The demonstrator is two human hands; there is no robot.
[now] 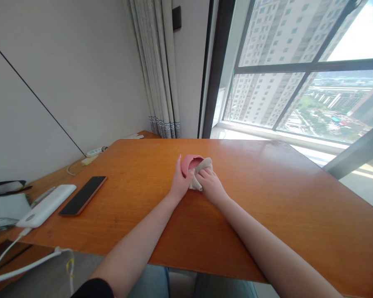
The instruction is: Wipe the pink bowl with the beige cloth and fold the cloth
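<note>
Over the middle of the wooden table, a pink bowl (pixel 192 158) is tilted so that part of its hollow inside shows. My left hand (pixel 180 182) grips it from the left, with the thumb by the near rim and the fingers round the outer side. My right hand (pixel 209 184) is closed on a pale grey cloth (pixel 206 164), bunched at the bowl's right side and opening. One end of the cloth hangs below between my two hands. The cloth and my fingers hide the lower part of the bowl.
On the table's (pixel 136 165) left lie a dark-screened phone (pixel 83 196) and a white power bank (pixel 46 206) with a white cable (pixel 9 248). A power strip (pixel 96 151) is by the wall. A window stands at the right, behind the table.
</note>
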